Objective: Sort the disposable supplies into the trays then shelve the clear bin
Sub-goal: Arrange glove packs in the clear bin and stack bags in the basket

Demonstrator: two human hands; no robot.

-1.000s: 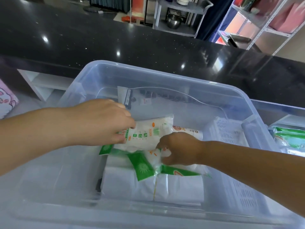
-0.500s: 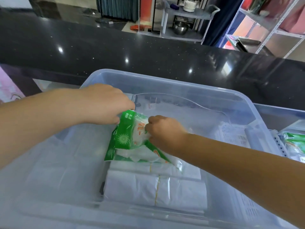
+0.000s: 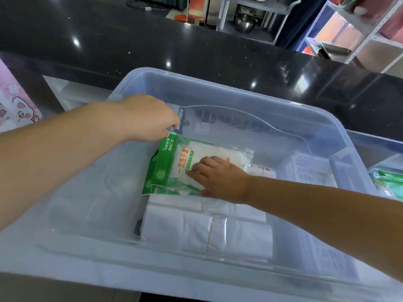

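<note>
A large clear bin (image 3: 218,83) stands in front of me on a dark counter. Inside it a green-and-white packet of disposable gloves (image 3: 165,166) lies on top of other packets. My left hand (image 3: 148,118) pinches the packet's top left corner. My right hand (image 3: 222,182) lies over its right half, fingers on top and thumb at the lower edge. Bundles of white plastic bags (image 3: 185,232) with rubber bands lie just in front of it. A clear zip bag of dark items (image 3: 229,125) leans against the far wall.
A white perforated tray (image 3: 311,171) sits in the bin's right side. More green packets (image 3: 388,184) lie outside the bin at the right edge. The black counter (image 3: 196,46) runs behind the bin, and metal shelving (image 3: 359,33) stands at the far right.
The green packet went from held up and tilted to lying flat in the bin. My right hand spread out over it, and my left hand slid to its top corner.
</note>
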